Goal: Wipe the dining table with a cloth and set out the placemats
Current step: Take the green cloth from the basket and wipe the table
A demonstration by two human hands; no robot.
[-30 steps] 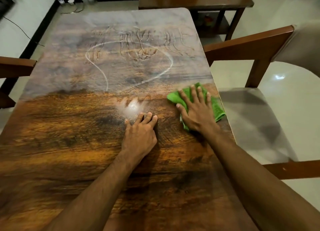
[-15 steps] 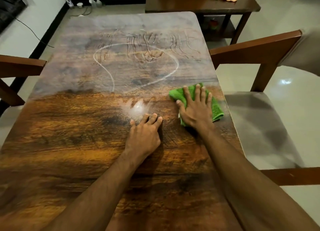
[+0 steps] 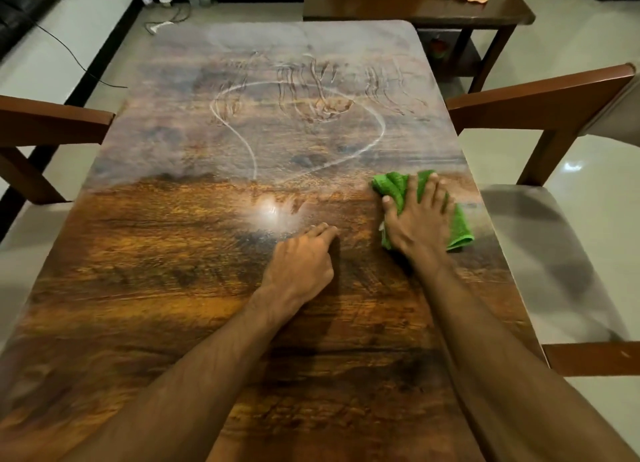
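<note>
Head view; clock face laid on the table, 6 o'clock at the person. Near half, 6 o'clock: dark and glossy, judged already wiped. Left hand, just past centre: holds nothing, fingers bent, tips resting on the wood beside a glare spot. Right hand, 3 o'clock: fingers straight and spread, pressing flat on the green cloth, which is bunched under the palm and lies close to the table's right edge. Far half, 9 through 12 to 3 o'clock: grey dust film marked with finger streaks and a looped line; its border runs level with the cloth. A chair stands at 3 o'clock, another at 9; a side table lies beyond 12. No placemats are in view.

Hazards, as judged. (1) An outward stroke at 3 o'clock could carry the cloth over the edge onto the chair seat. (2) A bunched, loaded cloth may drag dust back over the wiped half instead of lifting it. (3) The bracing left hand may print the clean gloss. (4) The 12 o'clock end needs a long reach; light pressure there would leave streaks, and mats laid on them would trap grit.
</note>
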